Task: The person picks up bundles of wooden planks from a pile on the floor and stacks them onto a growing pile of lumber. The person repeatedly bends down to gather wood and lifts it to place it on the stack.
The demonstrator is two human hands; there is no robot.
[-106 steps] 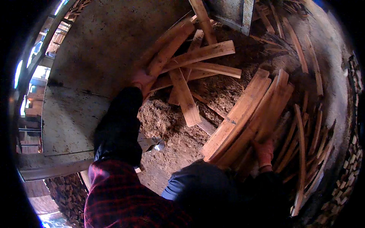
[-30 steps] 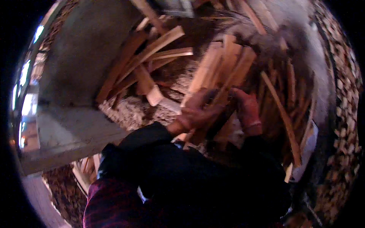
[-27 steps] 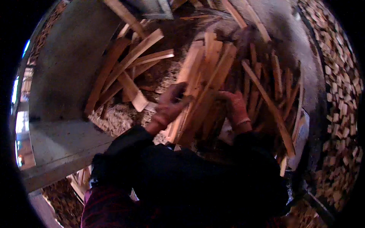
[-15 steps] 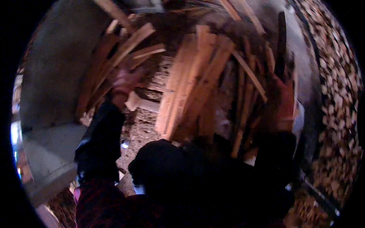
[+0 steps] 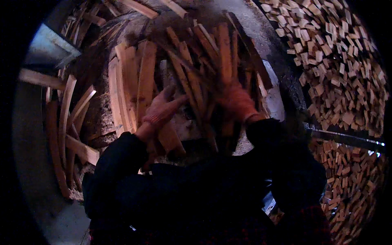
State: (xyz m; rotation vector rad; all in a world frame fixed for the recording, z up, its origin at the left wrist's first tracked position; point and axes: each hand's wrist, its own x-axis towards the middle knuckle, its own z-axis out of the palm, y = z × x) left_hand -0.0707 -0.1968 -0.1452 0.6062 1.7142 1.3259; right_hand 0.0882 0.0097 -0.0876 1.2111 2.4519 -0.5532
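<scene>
My left hand [image 5: 163, 108], in a pinkish-orange work glove, is open with its thumb and fingers apart. It is between a stack of light-brown wooden boards [image 5: 124, 87] and a loose bundle of narrow slats [image 5: 190, 75]. My right hand [image 5: 237, 102], gloved alike, is closed around wooden slats at the bundle's near part; blur and shadow hide its fingertips. One broad reddish slat [image 5: 224, 53] rises away from that hand. Just right of it, a long dark slat [image 5: 251, 53] slants across the bundle.
Cut firewood is piled high along the right [image 5: 326, 61], with a dark metal bar [image 5: 347, 139] crossing in front. More slats [image 5: 67, 134] lean against a grey wall at left. A bluish metal plate [image 5: 53, 45] juts out above them. Loose sticks [image 5: 139, 8] lie at the far side.
My view has swung to the right. My hands have come closer together; the left has moved from the leaning slats at left to between the boards and the bundle.
</scene>
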